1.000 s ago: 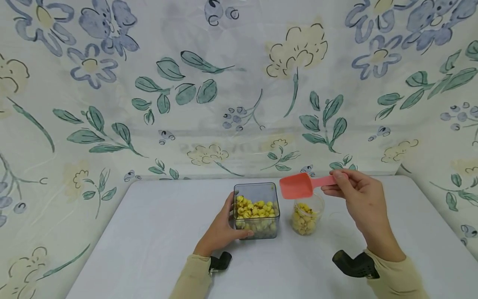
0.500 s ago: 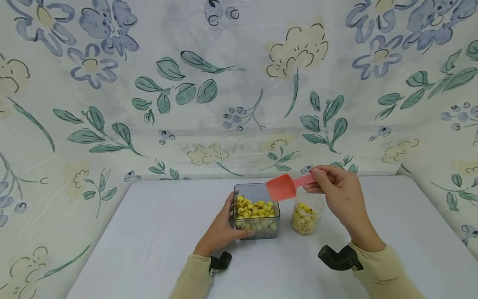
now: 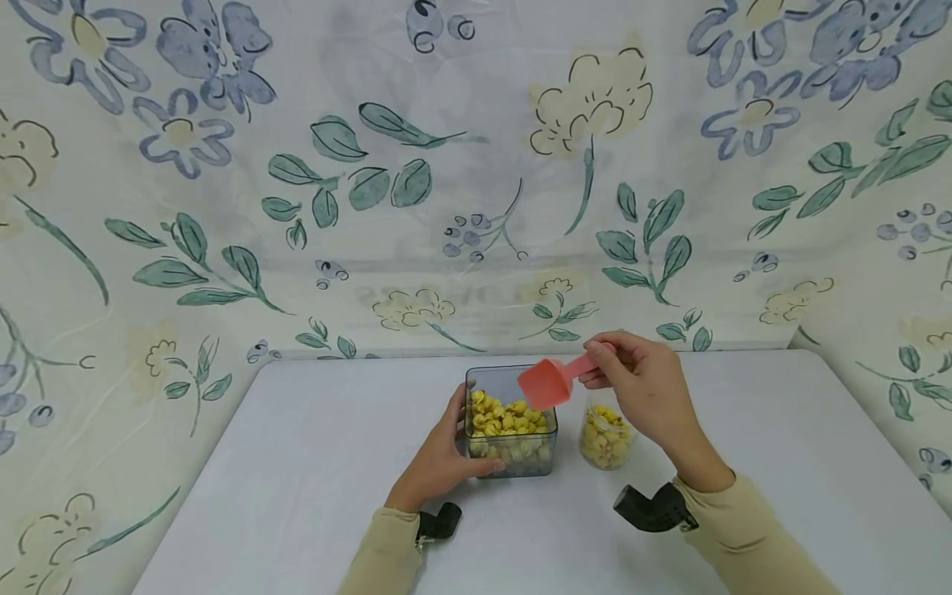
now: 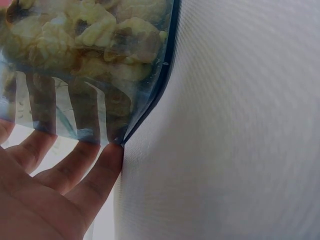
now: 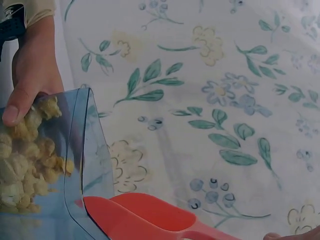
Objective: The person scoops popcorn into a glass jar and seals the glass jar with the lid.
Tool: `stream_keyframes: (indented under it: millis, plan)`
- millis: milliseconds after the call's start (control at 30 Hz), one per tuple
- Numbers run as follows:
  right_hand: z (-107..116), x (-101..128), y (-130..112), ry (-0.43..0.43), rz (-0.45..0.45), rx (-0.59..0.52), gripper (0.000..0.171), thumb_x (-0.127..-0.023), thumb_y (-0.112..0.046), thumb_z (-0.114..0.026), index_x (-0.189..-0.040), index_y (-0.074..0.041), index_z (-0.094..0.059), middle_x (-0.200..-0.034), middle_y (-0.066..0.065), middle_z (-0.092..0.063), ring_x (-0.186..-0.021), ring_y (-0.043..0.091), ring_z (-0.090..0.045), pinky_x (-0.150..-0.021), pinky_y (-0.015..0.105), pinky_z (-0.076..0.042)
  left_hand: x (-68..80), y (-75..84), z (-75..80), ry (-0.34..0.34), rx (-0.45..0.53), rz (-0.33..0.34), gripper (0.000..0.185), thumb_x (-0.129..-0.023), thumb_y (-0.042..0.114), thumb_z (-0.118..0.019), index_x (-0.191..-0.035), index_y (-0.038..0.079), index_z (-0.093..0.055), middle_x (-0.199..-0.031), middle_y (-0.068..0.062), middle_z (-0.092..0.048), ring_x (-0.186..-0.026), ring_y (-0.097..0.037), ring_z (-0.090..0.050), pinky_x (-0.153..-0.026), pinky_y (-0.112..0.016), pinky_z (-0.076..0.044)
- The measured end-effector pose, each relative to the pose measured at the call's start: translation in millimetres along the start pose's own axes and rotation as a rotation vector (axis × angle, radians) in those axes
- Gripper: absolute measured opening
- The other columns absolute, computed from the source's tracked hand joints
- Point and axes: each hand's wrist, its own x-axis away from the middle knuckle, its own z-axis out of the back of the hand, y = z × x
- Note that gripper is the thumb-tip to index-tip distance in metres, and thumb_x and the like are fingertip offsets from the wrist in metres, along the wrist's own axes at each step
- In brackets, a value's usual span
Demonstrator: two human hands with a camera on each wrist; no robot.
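The left hand grips the square container of yellow pieces on the tabletop. The right hand pinches a red scoop above its rim. A round jar stands just beside. No readable writing.

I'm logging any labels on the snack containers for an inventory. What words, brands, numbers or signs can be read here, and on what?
No text can be read.
Square clear container: no label shows.
Round jar: no label shows.
Red scoop: no marking shows.
Floral cloth backdrop: faint letters show through near the table's far edge, too blurred to read.
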Motion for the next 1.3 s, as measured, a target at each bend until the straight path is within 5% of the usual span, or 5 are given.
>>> stream_keyframes:
  millis: [200, 500, 700, 1067, 1300]
  plan:
    - [-8.5, -1.9, -1.0, -0.025, 0.055, 0.062, 0.021, -0.100, -0.012, -0.063, -0.110, 0.006, -0.070, -0.087, 0.012, -0.071, -0.072, 0.016, -0.071, -0.068, 0.024, -0.061, -0.1, -1.7, -0.2, 0.007, -0.007, -0.004, 0.123, -0.076, 0.028, -0.090, -0.163, 0.011, -0.004, -0.161, -0.016, -0.028, -0.147, -0.032, -0.029, -0.117, -0.051, -0.033]
    - [-24.8, -3.7, -8.9, -0.039, 0.300, 0.363, 0.010, -0.095, -0.010, -0.071, -0.100, -0.001, -0.073, -0.074, 0.001, -0.069, -0.064, 0.007, -0.065, -0.061, 0.024, -0.057, -0.9, -2.9, 0.2, 0.008, 0.000, 0.009, 0.123, -0.076, 0.028, -0.090, -0.163, 0.013, -0.005, -0.161, -0.013, -0.029, -0.147, -0.030, -0.029, -0.118, -0.050, -0.032]
    - [-32.6, -7.0, -13.1, -0.053, 0.412, 0.506, 0.009, -0.096, -0.012, -0.070, -0.096, -0.004, -0.073, -0.061, -0.005, -0.053, -0.051, 0.006, -0.043, -0.049, 0.023, -0.041, -2.2, -2.1, 0.2, 0.004, 0.020, -0.004, 0.121, -0.077, 0.026, -0.090, -0.163, 0.013, -0.006, -0.161, -0.013, -0.029, -0.147, -0.030, -0.029, -0.118, -0.050, -0.033]
    - [-41.9, -13.9, -14.3, -0.166, 0.430, 0.627, 0.013, -0.097, -0.015, -0.069, -0.097, -0.002, -0.072, -0.074, 0.000, -0.068, -0.056, 0.006, -0.054, -0.057, 0.021, -0.052, -3.3, -2.6, 0.3, 0.006, 0.009, -0.013, 0.119, -0.077, 0.026, -0.090, -0.163, 0.014, -0.008, -0.161, -0.012, -0.030, -0.147, -0.030, -0.030, -0.117, -0.050, -0.033]
    - [-47.1, -18.6, -10.9, -0.260, 0.436, 0.649, 0.014, -0.097, -0.016, -0.069, -0.095, -0.003, -0.071, -0.069, -0.003, -0.062, -0.055, 0.006, -0.051, -0.054, 0.019, -0.047, -2.6, -2.4, -0.6, 0.005, -0.001, -0.012, 0.119, -0.077, 0.027, -0.089, -0.163, 0.013, -0.008, -0.161, -0.011, -0.031, -0.146, -0.030, -0.031, -0.118, -0.050, -0.033]
